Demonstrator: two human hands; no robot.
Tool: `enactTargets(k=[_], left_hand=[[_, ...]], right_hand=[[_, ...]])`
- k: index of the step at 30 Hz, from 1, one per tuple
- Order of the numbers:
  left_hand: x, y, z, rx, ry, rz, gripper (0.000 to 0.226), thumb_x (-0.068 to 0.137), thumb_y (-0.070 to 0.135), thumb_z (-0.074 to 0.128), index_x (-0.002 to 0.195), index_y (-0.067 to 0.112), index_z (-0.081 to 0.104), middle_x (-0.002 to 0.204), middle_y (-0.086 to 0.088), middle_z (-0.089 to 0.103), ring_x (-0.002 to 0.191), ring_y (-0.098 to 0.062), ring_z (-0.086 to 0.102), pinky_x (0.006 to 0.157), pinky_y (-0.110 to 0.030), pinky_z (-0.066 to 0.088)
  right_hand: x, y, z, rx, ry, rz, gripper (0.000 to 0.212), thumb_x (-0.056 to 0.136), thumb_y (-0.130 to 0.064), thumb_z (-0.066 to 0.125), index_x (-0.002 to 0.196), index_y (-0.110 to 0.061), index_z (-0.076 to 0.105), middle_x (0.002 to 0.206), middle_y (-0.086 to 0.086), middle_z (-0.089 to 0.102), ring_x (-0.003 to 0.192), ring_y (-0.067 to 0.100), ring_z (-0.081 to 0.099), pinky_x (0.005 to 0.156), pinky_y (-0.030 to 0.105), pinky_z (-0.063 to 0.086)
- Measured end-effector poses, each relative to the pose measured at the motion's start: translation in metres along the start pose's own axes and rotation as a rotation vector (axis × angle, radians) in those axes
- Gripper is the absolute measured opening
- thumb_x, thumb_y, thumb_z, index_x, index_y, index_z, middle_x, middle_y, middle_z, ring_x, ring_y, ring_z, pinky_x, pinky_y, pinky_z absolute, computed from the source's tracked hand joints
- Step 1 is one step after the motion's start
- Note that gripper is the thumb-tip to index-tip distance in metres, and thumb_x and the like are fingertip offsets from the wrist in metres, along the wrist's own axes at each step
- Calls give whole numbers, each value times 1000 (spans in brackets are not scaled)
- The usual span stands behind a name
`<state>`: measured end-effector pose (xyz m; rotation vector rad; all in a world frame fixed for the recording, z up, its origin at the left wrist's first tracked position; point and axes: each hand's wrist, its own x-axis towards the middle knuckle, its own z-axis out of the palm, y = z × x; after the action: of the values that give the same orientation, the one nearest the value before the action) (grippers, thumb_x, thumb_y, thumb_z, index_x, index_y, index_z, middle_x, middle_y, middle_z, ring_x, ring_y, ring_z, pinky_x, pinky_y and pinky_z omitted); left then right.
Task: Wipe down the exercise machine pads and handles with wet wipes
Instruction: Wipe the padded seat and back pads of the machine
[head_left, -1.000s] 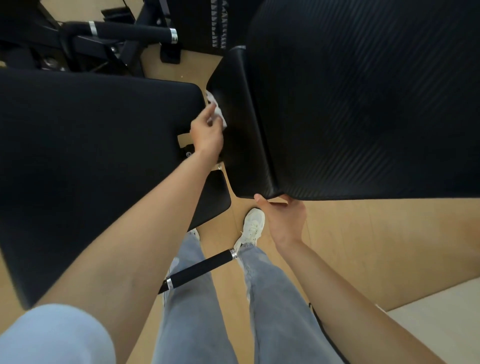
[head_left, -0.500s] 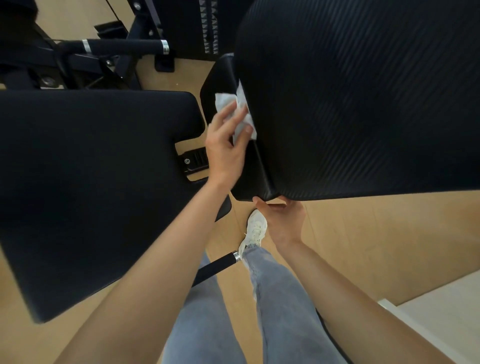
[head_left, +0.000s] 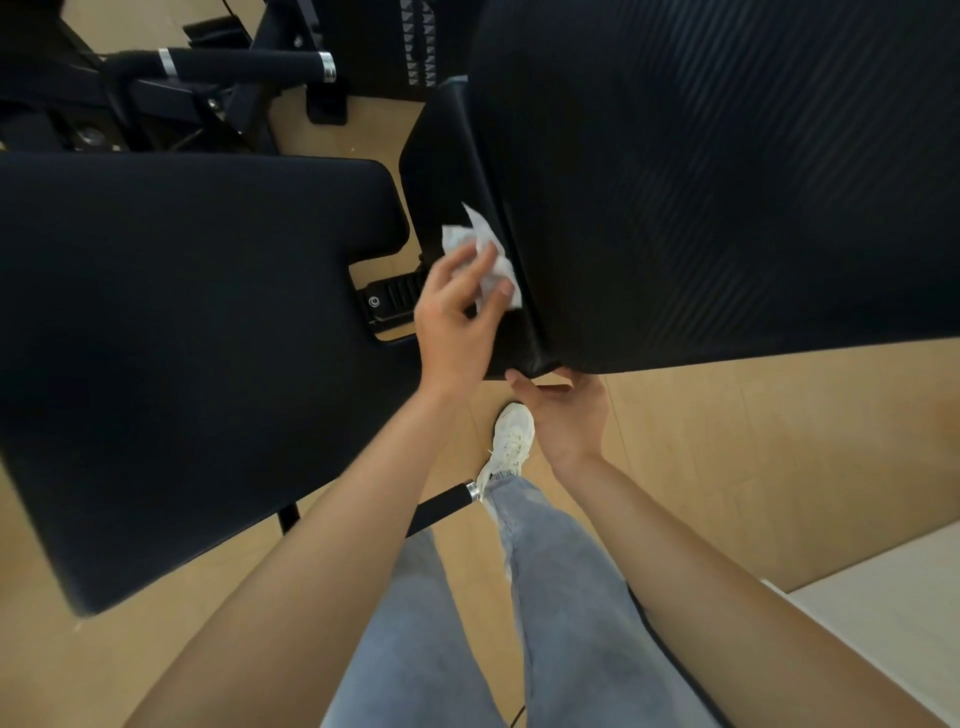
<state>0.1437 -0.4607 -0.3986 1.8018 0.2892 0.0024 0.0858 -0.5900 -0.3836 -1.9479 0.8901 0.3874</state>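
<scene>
The left hand (head_left: 456, 325) holds a crumpled wet wipe (head_left: 484, 248) against the side edge of the ribbed pad (head_left: 701, 182). The right hand (head_left: 567, 415) grips that pad's lower corner from beneath. The seat pad (head_left: 182, 338) lies to the left of the ribbed pad.

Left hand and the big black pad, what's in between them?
A crumpled white wet wipe, which the left hand holds against the side of the black pad. The head view shows it.

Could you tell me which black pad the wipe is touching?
The ribbed pad, along its side edge; the flat smooth pad lies clear of the wipe.
</scene>
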Motion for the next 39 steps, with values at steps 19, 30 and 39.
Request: enactTargets(k=[19,30,39], left_hand=[[-78,36,19,65,122,-296,21,93,18,75,112,10,79,109,3,74,99,-5,68,91,-28,57],[-57,27,-32,-7,-145,-522,17,99,16,64,99,26,78,91,2,74,90,-15,68,88,-40,55],[-128,13,-89,-509,-8,-895,59,105,54,40,120,7,72,107,-12,75,96,-24,71,90,-39,55]], right_hand=[[3,0,-32,-82,-298,-81,23,95,-28,67,118,-28,66,122,-8,71,113,16,68,100,36,55],[-44,-5,-11,81,-431,117,24,99,-17,60,121,-10,66,105,5,71,87,17,68,82,34,60],[-63,-7,13,5,-679,-65,31,97,-19,68,127,-19,62,118,2,65,107,18,68,83,36,63]])
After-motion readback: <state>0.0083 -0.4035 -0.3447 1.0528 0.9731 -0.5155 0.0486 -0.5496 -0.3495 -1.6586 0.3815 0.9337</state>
